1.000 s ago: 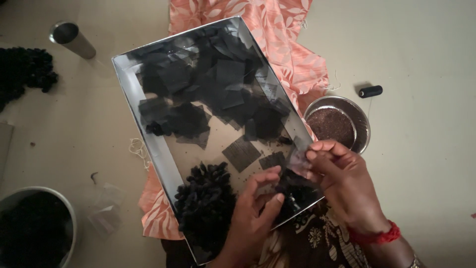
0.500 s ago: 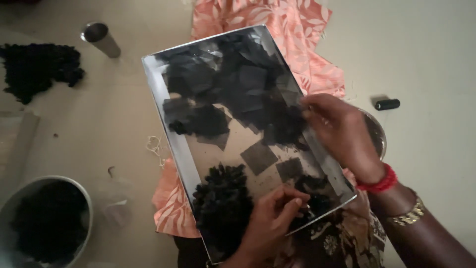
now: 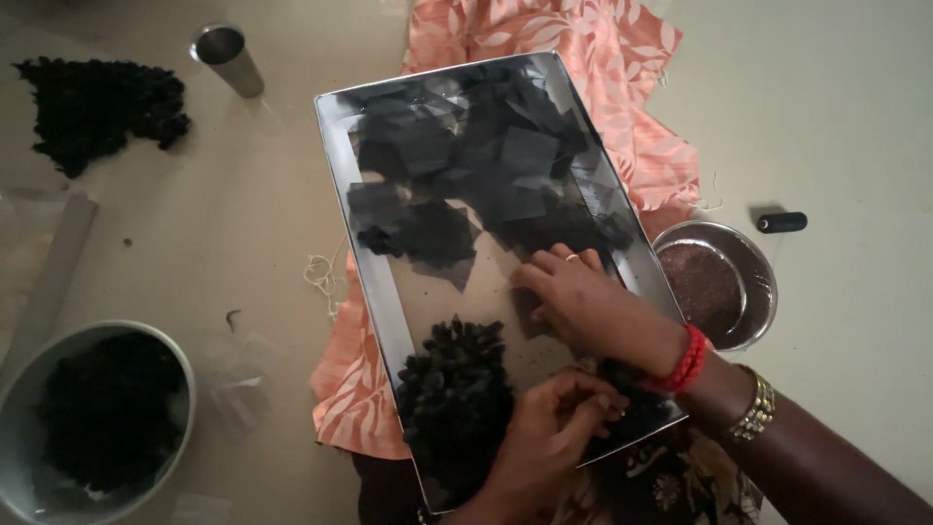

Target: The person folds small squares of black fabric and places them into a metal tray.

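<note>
Reaching hand: right hand (image 3: 583, 303) lies palm down on the metal tray (image 3: 389, 292), fingers spread a little and pressed toward the sheer black fabric squares (image 3: 486, 180); whether it pinches one, I cannot tell. A ring sits on one finger, red bangles and a gold bracelet on the wrist.
Other hand: left hand (image 3: 549, 428) is curled at the tray's near end, fingertips pinched together on a small dark bit that is too dim to name.
Tray position: it rests on the peach floral cloth (image 3: 603, 58), directly before the person.
Tray axis: the long axis runs from the near edge away from the person, tilted so the far end leans left; the short sides lie far and near.
Tray look: rectangular, shiny grey, with a raised rim; its bare middle mirrors the light.
Fabric squares: thin, see-through, overlapping loosely across the far half of the tray.
Black clump: a heap of small dark ruffled pieces (image 3: 457, 389) sits on the near half, just beside the left hand.
Round dish: a small steel dish (image 3: 748, 253) of dark brown grains stands just right of the tray.
Thread spool: a black spool (image 3: 782, 222) lies beyond the dish.
Left side: a steel tumbler (image 3: 228, 58), a loose black pile (image 3: 97, 107) and a grey bowl (image 3: 185, 389) of black pieces sit well apart on the floor.
</note>
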